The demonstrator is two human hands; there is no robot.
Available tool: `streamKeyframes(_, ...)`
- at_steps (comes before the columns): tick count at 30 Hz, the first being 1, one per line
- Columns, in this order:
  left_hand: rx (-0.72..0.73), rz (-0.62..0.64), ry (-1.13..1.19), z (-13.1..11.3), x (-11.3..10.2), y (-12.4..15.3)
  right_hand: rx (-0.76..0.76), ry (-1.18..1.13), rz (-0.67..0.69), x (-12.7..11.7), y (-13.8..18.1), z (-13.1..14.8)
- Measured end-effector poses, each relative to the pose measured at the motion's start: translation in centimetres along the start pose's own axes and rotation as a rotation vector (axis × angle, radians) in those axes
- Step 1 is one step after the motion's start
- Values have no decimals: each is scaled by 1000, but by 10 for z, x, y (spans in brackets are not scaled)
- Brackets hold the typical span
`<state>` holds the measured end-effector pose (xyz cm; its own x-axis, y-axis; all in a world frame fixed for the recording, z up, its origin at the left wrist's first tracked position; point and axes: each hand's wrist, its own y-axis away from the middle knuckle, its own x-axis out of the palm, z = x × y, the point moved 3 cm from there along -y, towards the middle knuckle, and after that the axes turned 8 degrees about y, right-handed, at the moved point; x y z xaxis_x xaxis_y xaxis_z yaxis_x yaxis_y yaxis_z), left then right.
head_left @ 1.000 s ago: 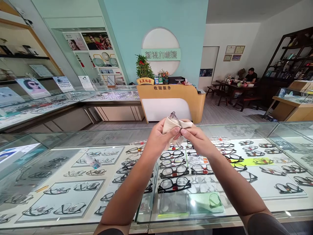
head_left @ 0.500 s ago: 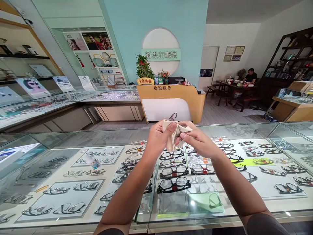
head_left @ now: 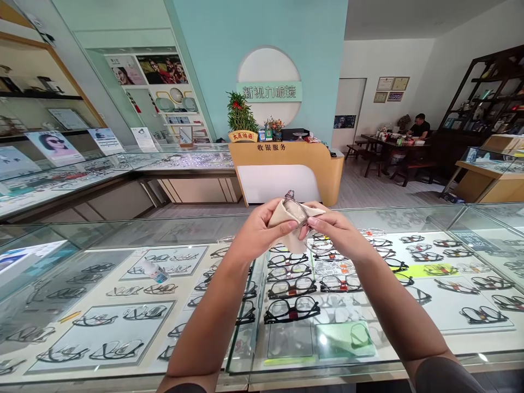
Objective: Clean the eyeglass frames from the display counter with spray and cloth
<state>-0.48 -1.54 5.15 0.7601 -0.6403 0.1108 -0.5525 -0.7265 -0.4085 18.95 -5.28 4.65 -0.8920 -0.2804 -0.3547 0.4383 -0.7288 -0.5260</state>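
Note:
Above the glass counter, my left hand is closed on a cream cleaning cloth, its thumb laid along the cloth's front. The cloth lies behind one lens of a pair of eyeglasses with a thin, clear-greyish frame. My right hand pinches the eyeglasses near the bridge, and one lens hangs below its fingers. Part of the cloth also reaches behind the right fingers. Some of the frame is hidden by the hands and cloth.
Under the glass counter top lie many eyeglasses in rows. A small white bottle stands on the left side. Farther off are a wooden cashier desk, a potted plant and a person seated at a dark table.
The cloth has opened away from the front of the lens, and more of the eyeglasses shows. My left thumb has come down and lies flatter. One lens now hangs below my right hand.

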Motion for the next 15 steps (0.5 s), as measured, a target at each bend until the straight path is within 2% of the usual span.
streamKeyframes(6,27,12,-9,-1,5,1,10,-16,10,0,-1,-1)
streamKeyframes(15,21,-137,4,2,14,-1,20,8,-8,2,-1,-4)
